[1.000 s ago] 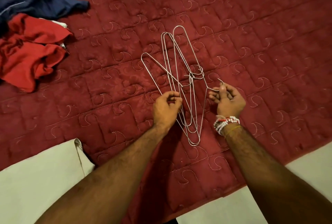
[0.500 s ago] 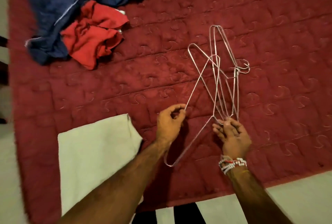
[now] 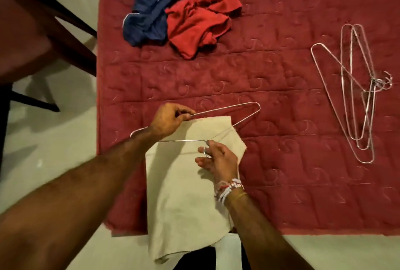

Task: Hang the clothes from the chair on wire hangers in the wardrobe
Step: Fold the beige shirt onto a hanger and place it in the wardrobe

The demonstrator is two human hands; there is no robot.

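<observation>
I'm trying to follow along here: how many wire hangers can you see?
4. One hanger is held by the left hand and right hand over the beige cloth; three lie tangled in a pile on the red quilt at right. Overlapping wires may hide another.

The scene is dimly lit by warm overhead light, and a yellowish cast is laid on the floor (image 3: 43,150). Soft shadows are thrown beside the blurred chair (image 3: 32,31) at far left. Faint glints are caught on the wire hanger (image 3: 225,108). The near left forearm (image 3: 65,204) is swollen by wide-angle distortion.

The hangers (image 3: 368,96) at three o'clock are shiny metal wire. The bedspread (image 3: 281,172) seems matt, quilted cloth.
</observation>
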